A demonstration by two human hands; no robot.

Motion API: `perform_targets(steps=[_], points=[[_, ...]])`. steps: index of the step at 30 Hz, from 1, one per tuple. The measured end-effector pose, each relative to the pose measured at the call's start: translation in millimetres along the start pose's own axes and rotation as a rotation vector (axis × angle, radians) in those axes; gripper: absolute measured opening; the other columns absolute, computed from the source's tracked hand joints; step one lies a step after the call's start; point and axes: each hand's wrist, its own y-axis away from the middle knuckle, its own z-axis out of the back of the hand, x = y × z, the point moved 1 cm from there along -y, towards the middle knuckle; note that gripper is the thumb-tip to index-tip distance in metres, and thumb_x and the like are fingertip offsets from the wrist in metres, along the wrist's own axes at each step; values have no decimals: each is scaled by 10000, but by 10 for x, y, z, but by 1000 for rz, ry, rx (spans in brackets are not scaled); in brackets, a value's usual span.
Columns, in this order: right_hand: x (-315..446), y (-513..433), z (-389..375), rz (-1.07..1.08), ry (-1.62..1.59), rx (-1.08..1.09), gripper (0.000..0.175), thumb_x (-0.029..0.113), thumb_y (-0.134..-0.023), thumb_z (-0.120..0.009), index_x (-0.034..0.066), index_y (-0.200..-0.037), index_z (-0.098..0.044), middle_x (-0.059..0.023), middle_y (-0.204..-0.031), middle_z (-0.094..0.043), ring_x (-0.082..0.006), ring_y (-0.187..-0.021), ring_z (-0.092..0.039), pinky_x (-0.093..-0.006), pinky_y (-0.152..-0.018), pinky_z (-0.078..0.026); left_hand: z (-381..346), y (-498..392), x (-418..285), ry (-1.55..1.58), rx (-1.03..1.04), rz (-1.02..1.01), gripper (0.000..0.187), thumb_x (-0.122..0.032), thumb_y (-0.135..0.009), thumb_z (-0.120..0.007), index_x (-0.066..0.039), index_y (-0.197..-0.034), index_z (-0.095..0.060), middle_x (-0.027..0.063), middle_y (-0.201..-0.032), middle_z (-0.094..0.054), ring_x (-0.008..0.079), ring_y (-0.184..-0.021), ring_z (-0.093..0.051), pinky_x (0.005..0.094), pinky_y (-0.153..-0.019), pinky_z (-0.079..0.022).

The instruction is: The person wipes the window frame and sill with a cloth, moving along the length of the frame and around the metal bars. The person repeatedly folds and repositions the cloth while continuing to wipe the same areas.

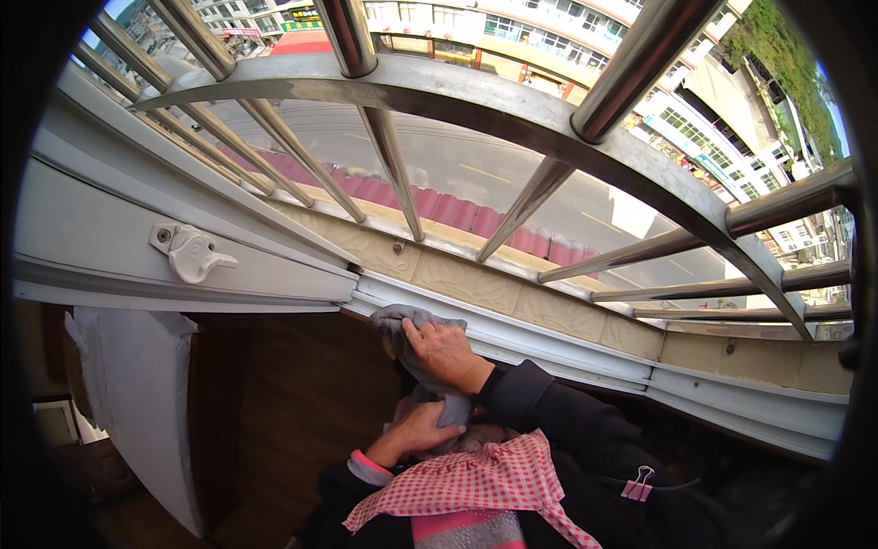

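A grey cloth is bunched between both hands at the inner edge of the white window track. My right hand presses its upper part against the track's near edge, fingers spread over the fabric. Lower down and closer to my body, my left hand grips the cloth's trailing part, with the thumb on top. Below the hands lies a pink checked apron over dark clothing. A pink binder clip sits on the dark clothing at the lower right.
Metal security bars and a curved crossbar stand outside the window, above a tiled ledge. At left is a white window sash with a white latch. A pale-covered panel stands at lower left. Street and buildings lie below.
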Motion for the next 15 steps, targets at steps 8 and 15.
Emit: perform_targets(steps=[8,15], points=[[-630,1829,1066,-155,192,181,494,123,-766,-588,66,-1256,-606,-37,-680,-546,-192,-539,-600,-336,-466,-470,-98,-70,-111,12,65,-84,482,-332,-818,-719,11,-1135,-599,223,-973,-672,332,-890,-661,396,-796,-503],[-670,1945,1038,-162,151,68,457,84,-730,-610,61,-1185,-646,-48,-650,-534,-200,-533,-600,-334,-477,-473,-120,-78,-293,16,104,-69,493,-360,-807,-706,-22,-1153,-611,255,-942,-667,403,-902,-656,433,-776,-503]])
